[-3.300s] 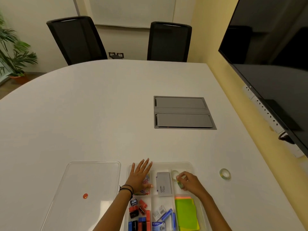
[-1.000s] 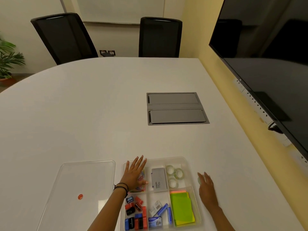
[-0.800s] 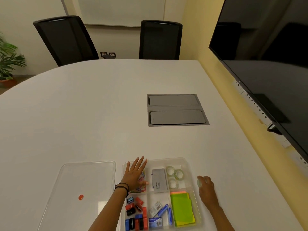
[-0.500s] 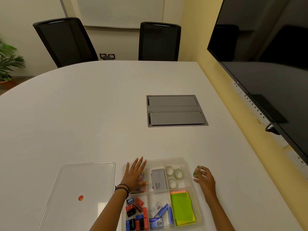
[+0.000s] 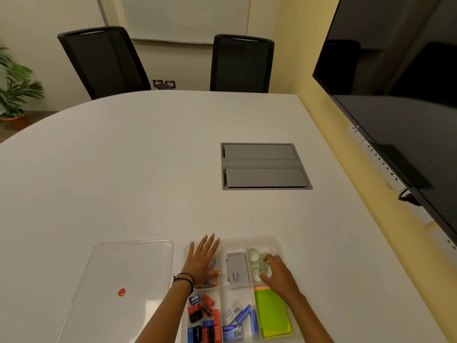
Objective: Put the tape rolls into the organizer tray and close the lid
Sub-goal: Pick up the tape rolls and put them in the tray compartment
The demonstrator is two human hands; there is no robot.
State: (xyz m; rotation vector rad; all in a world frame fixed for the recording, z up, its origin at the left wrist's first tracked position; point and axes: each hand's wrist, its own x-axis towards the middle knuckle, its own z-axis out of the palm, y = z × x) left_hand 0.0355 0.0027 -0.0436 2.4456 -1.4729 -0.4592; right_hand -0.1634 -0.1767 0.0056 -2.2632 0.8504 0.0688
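A clear organizer tray (image 5: 277, 240) sits at the near edge of the white table. Its far right compartment holds several clear tape rolls (image 5: 253, 254). My right hand (image 5: 278, 272) is over that compartment, fingers curled around one tape roll (image 5: 265, 270) that is low among the others. My left hand (image 5: 201, 261) lies flat, fingers spread, on the tray's far left compartment. The clear lid (image 5: 128, 276) with an orange dot lies flat on the table to the left of the tray.
Other tray compartments hold a grey box (image 5: 238, 269), sharpeners and erasers (image 5: 201, 318), staple boxes (image 5: 235, 320) and green and yellow sticky notes (image 5: 272, 315). A grey cable hatch (image 5: 264, 165) is set in the table further back. A large dark screen (image 5: 400, 95) hangs on the right wall.
My right hand picked a tape roll off the table to the right of the tray and carried it left into the tape compartment. My left hand stayed in place.
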